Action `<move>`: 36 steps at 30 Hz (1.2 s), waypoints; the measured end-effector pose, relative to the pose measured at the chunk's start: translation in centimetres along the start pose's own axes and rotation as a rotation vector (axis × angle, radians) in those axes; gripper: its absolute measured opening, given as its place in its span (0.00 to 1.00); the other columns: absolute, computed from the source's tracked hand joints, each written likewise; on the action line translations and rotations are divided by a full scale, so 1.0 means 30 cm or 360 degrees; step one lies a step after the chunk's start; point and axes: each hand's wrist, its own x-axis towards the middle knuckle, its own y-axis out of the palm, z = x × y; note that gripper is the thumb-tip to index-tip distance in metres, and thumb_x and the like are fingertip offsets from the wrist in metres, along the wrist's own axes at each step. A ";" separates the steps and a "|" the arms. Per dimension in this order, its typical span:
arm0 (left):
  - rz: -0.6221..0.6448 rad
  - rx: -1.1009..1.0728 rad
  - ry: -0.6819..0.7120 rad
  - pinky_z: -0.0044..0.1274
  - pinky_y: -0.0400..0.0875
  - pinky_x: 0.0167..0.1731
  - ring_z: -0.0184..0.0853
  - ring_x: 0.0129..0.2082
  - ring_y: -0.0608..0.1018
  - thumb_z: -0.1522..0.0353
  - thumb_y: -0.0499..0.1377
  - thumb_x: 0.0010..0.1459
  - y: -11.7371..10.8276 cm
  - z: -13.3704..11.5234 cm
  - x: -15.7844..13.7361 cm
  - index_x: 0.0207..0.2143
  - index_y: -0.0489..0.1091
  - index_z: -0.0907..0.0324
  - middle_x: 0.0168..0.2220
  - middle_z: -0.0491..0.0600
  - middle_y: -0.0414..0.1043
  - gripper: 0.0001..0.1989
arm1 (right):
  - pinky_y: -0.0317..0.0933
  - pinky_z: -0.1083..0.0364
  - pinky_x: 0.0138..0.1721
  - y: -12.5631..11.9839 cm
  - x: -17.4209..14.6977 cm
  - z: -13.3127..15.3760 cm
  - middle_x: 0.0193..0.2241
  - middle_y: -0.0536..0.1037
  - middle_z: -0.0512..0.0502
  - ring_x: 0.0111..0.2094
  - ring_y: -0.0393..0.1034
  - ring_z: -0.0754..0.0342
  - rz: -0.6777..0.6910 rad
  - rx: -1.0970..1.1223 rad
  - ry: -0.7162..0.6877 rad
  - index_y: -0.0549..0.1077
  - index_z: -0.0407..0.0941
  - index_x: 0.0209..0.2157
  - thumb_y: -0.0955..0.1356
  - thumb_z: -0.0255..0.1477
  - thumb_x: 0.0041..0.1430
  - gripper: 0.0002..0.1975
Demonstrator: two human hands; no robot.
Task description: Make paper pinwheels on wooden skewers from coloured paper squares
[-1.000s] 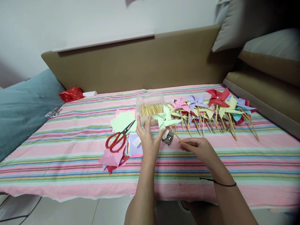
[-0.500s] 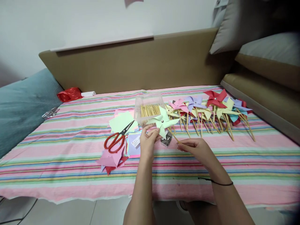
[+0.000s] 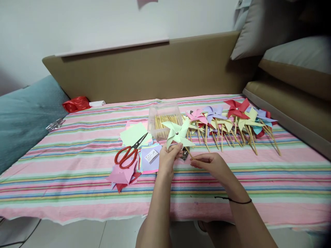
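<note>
A pale green paper pinwheel (image 3: 177, 133) with a silver pin at its centre is held up in front of a clear plastic box (image 3: 152, 132) of thin wooden sticks. My right hand (image 3: 210, 164) pinches the lower end of the pinwheel's wooden stick (image 3: 189, 153) between thumb and fingers. At the lower blades, my left hand (image 3: 169, 156) is closed, thumb and fingertips against the paper; its exact grip is partly hidden. Just behind the stick, a small clear packet of metal pins (image 3: 184, 154) is partly covered by my left hand.
Red-handled scissors (image 3: 131, 151) lie across stacked coloured paper (image 3: 134, 132) and cut paper pieces (image 3: 122, 174) on the left. Finished pinwheels (image 3: 238, 109) in several colours lie at the right. A red plastic bag (image 3: 77, 104) sits back left on the striped cloth (image 3: 77, 148).
The pinwheel's blades have turned to a different angle, and its head has shifted slightly left. My left hand has moved a little right and down; my right hand has moved slightly left with the stick.
</note>
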 end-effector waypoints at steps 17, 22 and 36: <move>0.0037 0.0057 0.0196 0.22 0.71 0.31 0.29 0.25 0.76 0.68 0.70 0.38 0.021 0.026 0.002 0.28 0.75 0.63 0.24 0.47 0.76 0.13 | 0.69 0.53 0.34 -0.001 0.002 0.008 0.26 0.81 0.43 0.31 0.76 0.49 0.0021 0.0075 0.0030 0.79 0.42 0.26 0.72 0.42 0.48 0.16; 0.0014 0.0065 0.0211 0.24 0.72 0.35 0.31 0.29 0.78 0.66 0.70 0.38 0.024 0.020 0.002 0.30 0.76 0.62 0.28 0.49 0.78 0.15 | 0.69 0.54 0.32 0.009 0.001 0.024 0.25 0.80 0.45 0.29 0.76 0.50 -0.0044 0.0085 -0.0063 0.78 0.43 0.26 0.71 0.42 0.48 0.16; 0.0050 0.0387 0.0203 0.24 0.70 0.35 0.35 0.35 0.78 0.57 0.65 0.45 0.000 -0.015 0.017 0.36 0.74 0.61 0.38 0.53 0.77 0.19 | 0.72 0.50 0.35 -0.434 0.003 -0.082 0.24 0.79 0.44 0.28 0.75 0.50 -0.1818 0.0160 -0.0249 0.76 0.42 0.29 0.72 0.37 0.43 0.14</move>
